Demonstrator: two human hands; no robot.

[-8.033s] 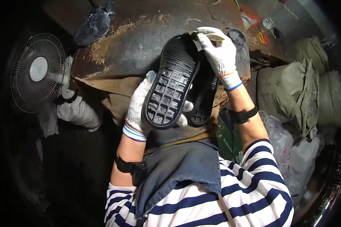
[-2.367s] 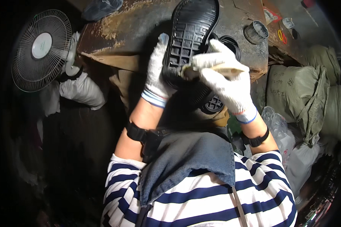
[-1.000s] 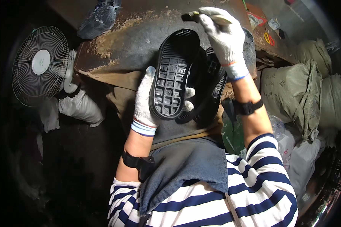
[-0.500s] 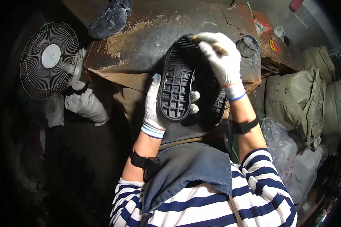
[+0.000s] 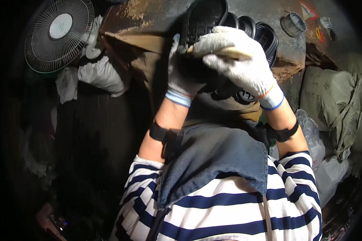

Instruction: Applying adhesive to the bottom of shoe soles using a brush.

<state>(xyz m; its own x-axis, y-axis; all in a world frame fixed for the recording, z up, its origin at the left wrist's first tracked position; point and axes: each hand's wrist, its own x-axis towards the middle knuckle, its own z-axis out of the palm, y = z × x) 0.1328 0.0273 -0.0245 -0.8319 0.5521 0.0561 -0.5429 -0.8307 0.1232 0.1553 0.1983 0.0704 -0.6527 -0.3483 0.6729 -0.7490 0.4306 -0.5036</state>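
A: What are the hands doing?

B: The left hand (image 5: 181, 76), in a white knit glove, wraps around the lower end of a black shoe sole (image 5: 201, 24) and holds it up above the table (image 5: 269, 48). The right hand (image 5: 237, 60), gloved too, is closed around a small pale brush (image 5: 229, 52) laid across the sole.

A: How would the sole handle?

B: I judge it light and rubbery: stiff enough to keep its shape, yet able to flex. The ribbed tread should give good purchase. Holding it by the narrow end and along the edges looks safest, since the face under the brush may be wet or sticky.

A: Which way does it run?

B: Its long axis runs away from the person, the far end pointing to the top of the view, tread side facing the camera.

A: Around it?

B: More black soles (image 5: 261, 36) lie on the rusty table, a small tin (image 5: 292, 24) beyond, a fan (image 5: 59, 34) to the left.
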